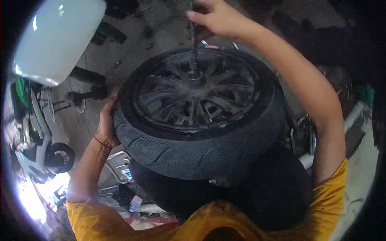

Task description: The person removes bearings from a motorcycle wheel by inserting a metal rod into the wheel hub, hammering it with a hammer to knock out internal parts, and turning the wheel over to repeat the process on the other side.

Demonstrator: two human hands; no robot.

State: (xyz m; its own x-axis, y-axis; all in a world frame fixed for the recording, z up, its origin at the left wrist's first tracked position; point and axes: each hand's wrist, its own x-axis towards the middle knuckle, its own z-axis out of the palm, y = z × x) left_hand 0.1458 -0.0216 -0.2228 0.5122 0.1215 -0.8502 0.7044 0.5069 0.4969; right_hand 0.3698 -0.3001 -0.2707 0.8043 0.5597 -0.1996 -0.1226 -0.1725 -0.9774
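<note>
A motorcycle wheel with a black treaded tyre [197, 156] and a dark multi-spoke rim [229, 92] lies tilted face-up in front of me, over my dark-clothed legs. My left hand [107, 124] grips the tyre's left side, its fingers partly hidden behind it. High above the wheel, my right hand [209, 18] is closed round a long dark rod [194, 48], held upright with its lower end at the hub [195, 78]. The hand is slightly blurred, and I cannot make out what kind of tool the rod is.
A large pale glossy panel [58, 36] hangs at the upper left. Below it stand a dark metal stand [86, 96] and a white scooter [38, 156]. A metal tray [118, 168] and a small bottle [135, 203] sit low at the left, behind my arm.
</note>
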